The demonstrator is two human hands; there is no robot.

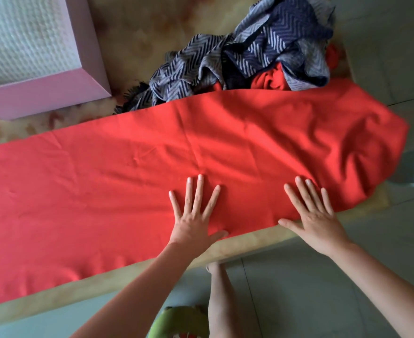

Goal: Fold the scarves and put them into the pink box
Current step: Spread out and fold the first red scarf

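While a long red scarf (103, 186) lies spread flat along the near edge of the worktop (137, 40), running from the left side of the view to past the right edge, two bare hands press down on it. The left hand (195, 219) rests palm down close to the scarf's near hem, fingers straight and fanned; its grip is wide and holds nothing. The right hand (315, 220) lies near it to the right, also palm down with fingers spread, its grip equally wide, the thumb at the hem. At the far-left corner stands the pink box (54, 91), with something white and textured inside. Toward the far-right corner a crumpled blue-and-grey zigzag scarf (262, 52) is heaped over a bunched red cloth (269, 79), touching the spread scarf's far hem. Below the near edge, a tiled floor (298, 289), a bare leg (219, 301) and a green slipper (176, 320) show
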